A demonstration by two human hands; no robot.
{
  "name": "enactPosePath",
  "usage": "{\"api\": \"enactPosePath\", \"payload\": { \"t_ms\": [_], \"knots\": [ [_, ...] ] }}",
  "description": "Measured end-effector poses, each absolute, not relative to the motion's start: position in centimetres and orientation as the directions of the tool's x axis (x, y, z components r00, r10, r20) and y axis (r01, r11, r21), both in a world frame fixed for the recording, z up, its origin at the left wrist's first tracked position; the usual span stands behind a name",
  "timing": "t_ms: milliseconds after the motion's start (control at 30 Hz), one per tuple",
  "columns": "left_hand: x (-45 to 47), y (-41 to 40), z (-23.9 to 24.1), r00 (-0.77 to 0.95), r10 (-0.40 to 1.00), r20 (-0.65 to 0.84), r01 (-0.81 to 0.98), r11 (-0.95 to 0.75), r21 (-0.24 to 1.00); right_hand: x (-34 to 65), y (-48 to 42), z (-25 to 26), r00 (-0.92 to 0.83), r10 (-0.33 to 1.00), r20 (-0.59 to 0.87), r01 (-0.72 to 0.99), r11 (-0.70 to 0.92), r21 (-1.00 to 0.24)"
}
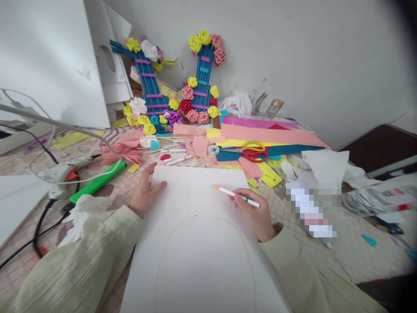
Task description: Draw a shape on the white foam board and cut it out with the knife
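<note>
A large white sheet (pixel 198 261) lies in front of me with a faint curved pencil outline drawn on it. My left hand (pixel 145 191) rests flat on the sheet's upper left corner, fingers stretched out. My right hand (pixel 254 213) is closed round a white pen with an orange tip (pixel 236 194). The tip points left and hovers just over the upper middle of the sheet. Both my arms wear pale green sleeves.
Red and yellow scissors (pixel 254 151) lie on pink, yellow and blue paper strips (pixel 267 134) behind the sheet. Two blue paper guitars with paper flowers (pixel 198 82) lean on the wall. A glue gun (pixel 65 176), a green tool (pixel 97 182) and cables lie at left.
</note>
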State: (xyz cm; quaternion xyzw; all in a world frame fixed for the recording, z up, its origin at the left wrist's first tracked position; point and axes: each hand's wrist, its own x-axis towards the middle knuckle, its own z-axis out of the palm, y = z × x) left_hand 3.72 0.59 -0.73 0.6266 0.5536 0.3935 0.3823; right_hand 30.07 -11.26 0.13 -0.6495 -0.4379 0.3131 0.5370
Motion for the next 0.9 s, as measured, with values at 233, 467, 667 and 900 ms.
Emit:
{"api": "enactPosePath", "payload": {
  "t_ms": [233, 467, 667, 900],
  "knots": [
    [3.69, 0.44, -0.60, 0.078, 0.994, 0.069, 0.421, -0.096, 0.902, 30.01, -11.33, 0.08, 0.435, 0.899, 0.041, 0.212, -0.058, -0.976],
    [3.55, 0.65, -0.93, 0.088, 0.991, 0.100, 0.446, -0.129, 0.886, 29.74, -11.13, 0.39, 0.440, 0.897, 0.042, 0.227, -0.066, -0.972],
    [3.59, 0.53, -0.81, 0.083, 0.992, 0.091, 0.456, -0.119, 0.882, 30.09, -11.42, 0.30, 0.515, 0.856, 0.055, 0.222, -0.072, -0.972],
    [3.57, 0.56, -0.79, 0.095, 0.990, 0.108, 0.454, -0.140, 0.880, 29.90, -11.43, 0.32, 0.442, 0.897, 0.032, 0.243, -0.086, -0.966]
  ]
}}
